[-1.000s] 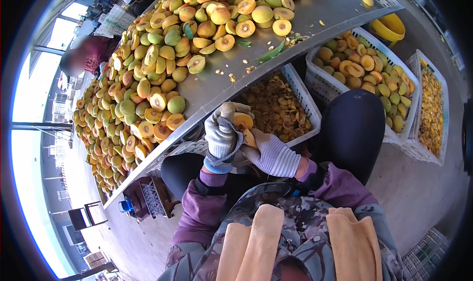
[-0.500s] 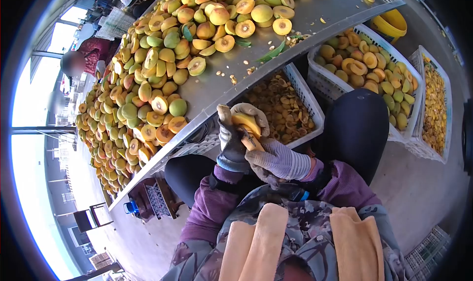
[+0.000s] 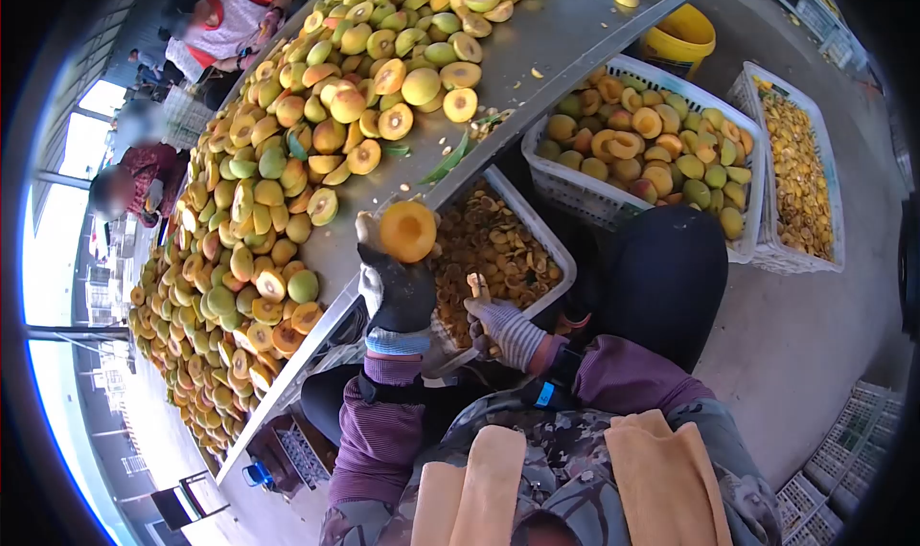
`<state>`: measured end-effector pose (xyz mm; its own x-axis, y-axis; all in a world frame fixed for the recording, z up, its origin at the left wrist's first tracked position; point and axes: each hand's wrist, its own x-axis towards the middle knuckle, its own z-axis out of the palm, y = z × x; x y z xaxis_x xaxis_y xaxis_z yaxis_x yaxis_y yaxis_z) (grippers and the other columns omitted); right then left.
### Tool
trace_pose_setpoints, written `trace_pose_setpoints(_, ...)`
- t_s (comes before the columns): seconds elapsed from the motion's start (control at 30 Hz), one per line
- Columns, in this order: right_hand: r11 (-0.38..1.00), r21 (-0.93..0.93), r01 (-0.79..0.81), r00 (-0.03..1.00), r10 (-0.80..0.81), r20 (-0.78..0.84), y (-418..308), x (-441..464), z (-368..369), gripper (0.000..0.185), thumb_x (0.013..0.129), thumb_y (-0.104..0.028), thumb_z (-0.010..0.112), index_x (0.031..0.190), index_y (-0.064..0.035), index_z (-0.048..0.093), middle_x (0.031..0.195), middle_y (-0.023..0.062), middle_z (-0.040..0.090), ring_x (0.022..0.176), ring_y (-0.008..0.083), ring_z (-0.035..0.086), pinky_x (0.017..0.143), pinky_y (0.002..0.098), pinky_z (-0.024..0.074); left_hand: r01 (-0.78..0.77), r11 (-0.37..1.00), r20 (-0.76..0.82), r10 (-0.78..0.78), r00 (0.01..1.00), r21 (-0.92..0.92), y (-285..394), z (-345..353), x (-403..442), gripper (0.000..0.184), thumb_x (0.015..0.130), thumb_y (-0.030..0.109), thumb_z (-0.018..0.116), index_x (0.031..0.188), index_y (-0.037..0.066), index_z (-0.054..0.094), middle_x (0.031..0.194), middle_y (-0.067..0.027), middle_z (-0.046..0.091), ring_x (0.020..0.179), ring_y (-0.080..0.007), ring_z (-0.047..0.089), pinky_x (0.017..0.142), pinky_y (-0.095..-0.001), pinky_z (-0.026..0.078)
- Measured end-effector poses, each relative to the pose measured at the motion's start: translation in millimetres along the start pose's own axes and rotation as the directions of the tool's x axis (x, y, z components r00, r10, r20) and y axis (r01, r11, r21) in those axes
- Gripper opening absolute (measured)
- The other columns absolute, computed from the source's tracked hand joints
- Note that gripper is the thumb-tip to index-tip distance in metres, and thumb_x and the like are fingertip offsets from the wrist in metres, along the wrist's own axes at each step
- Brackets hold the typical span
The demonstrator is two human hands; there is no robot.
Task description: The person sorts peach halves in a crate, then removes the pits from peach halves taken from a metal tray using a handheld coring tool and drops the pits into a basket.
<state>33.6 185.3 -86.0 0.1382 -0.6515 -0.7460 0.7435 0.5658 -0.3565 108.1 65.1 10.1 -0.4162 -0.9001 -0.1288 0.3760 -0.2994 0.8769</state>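
In my gloved left hand (image 3: 395,292) is an apricot half (image 3: 407,232), held up at the metal table's edge with its hollowed orange cut face toward me. My gloved right hand (image 3: 505,330), lower and to the right, is closed around a short, pale, wood-coloured tool (image 3: 476,284); its exact kind is unclear. Beneath both hands stands a white crate (image 3: 551,239) holding brownish scraps and pits. Left of my hands, a large heap of halved apricots (image 3: 259,211), green, yellow and reddish, covers much of the metal table (image 3: 350,241). Some cut faces show brown pits.
A white crate of apricot halves (image 3: 575,184) stands right of the table, beside a crate of yellow pieces (image 3: 832,196). Behind them is a yellow bucket (image 3: 680,40). Other people (image 3: 230,24) sit along the table's far side. My knee (image 3: 671,268) is beside the crates.
My hands have moved apart. The left has risen leftward with the apricot half, its hollow now showing; the right has lowered with the tool. The whole view has shifted slightly.
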Motion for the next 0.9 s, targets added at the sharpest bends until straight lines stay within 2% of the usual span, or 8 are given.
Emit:
trace_pose_setpoints(0.1,0.995,0.088,0.05,0.998,-0.047,-0.039,2,7,-2,0.022,0.092,-0.031,0.061,0.084,-0.0106,0.055,0.062,0.0016,0.053,0.045,0.0162,0.049,0.039,0.0321,0.0415,-0.193,0.944,0.328,0.098,0.939,0.269,-10,88,17,0.058,0.098,0.042,0.051,0.135,-0.001,0.041,0.127,-0.0127,0.053,0.11,-0.0183,0.055,0.09,-0.0321,0.048)
trace_pose_setpoints(0.2,0.984,0.131,0.118,0.992,-0.11,-0.065,-6,3,-2,0.025,0.091,-0.03,0.062,0.083,-0.0084,0.053,0.06,0.0027,0.05,0.043,0.0178,0.048,0.038,0.0336,0.0398,-0.278,0.937,0.513,0.135,0.848,0.213,-15,118,20,0.054,0.097,0.031,0.056,0.135,-0.005,0.042,0.118,-0.01,0.057,0.105,-0.0119,0.053,0.091,-0.0269,0.043)
trace_pose_setpoints(0.37,0.985,0.142,0.1,0.995,-0.1,-0.006,-24,-16,-10,0.024,0.091,-0.033,0.062,0.082,-0.0137,0.052,0.061,-0.0005,0.05,0.044,0.0139,0.049,0.041,0.0314,0.0433,-0.296,0.752,0.158,0.252,0.955,0.589,28,44,40,0.038,0.096,0.02,0.057,0.127,-0.001,0.055,0.109,-0.0053,0.061,0.095,-0.0095,0.055,0.088,-0.0236,0.043)
trace_pose_setpoints(0.5,0.982,0.139,0.13,0.99,-0.137,0.043,-25,-14,-14,0.025,0.091,-0.033,0.063,0.082,-0.0124,0.052,0.059,0.0009,0.051,0.042,0.0146,0.05,0.038,0.0319,0.0443,-0.13,0.593,-0.155,0.406,0.901,0.795,68,-87,76,0.035,0.091,0.007,0.054,0.125,0.005,0.058,0.094,-0.0059,0.069,0.068,-0.0086,0.059,0.061,-0.022,0.049)
trace_pose_setpoints(0.57,0.985,0.113,0.132,0.99,-0.136,0.029,-28,-16,-10,0.025,0.091,-0.032,0.063,0.083,-0.0114,0.052,0.059,0.0018,0.052,0.041,0.0154,0.05,0.037,0.0328,0.0448,0.131,0.011,-0.126,0.366,0.922,0.991,97,-125,84,0.045,0.085,0.02,0.063,0.129,0.012,0.057,0.101,-0.0115,0.069,0.079,-0.0216,0.066,0.074,-0.0321,0.053)
trace_pose_setpoints(0.7,0.99,0.044,0.134,0.991,-0.134,-0.004,-33,-21,1,0.025,0.092,-0.031,0.062,0.084,-0.0091,0.052,0.057,0.0035,0.053,0.037,0.0161,0.05,0.034,0.0334,0.0446,0.243,-0.255,-0.179,0.248,0.952,0.936,95,-150,125,0.064,0.074,0.033,0.07,0.133,0.015,0.053,0.119,-0.0188,0.062,0.106,-0.0353,0.062,0.092,-0.0418,0.049)
trace_pose_setpoints(0.87,0.962,-0.134,0.238,0.97,-0.227,0.092,-34,-25,5,0.027,0.092,-0.031,0.06,0.091,-0.0057,0.051,0.056,0.0034,0.053,0.037,0.0147,0.05,0.033,0.0292,0.0433,0.258,-0.322,-0.2,0.2,0.959,0.911,78,-131,130,0.054,0.075,0.033,0.072,0.12,0.008,0.059,0.101,-0.0158,0.069,0.095,-0.0301,0.067,0.083,-0.0382,0.053)
trace_pose_setpoints(0.9,0.936,-0.212,0.28,0.957,-0.255,0.136,-35,-26,7,0.028,0.092,-0.031,0.06,0.093,-0.0048,0.051,0.056,0.0033,0.052,0.037,0.0144,0.05,0.033,0.0283,0.043,0.209,-0.062,-0.197,0.164,0.967,0.976,81,-120,118,0.051,0.076,0.031,0.072,0.119,0.006,0.06,0.098,-0.0129,0.069,0.091,-0.0264,0.067,0.08,-0.0362,0.053)
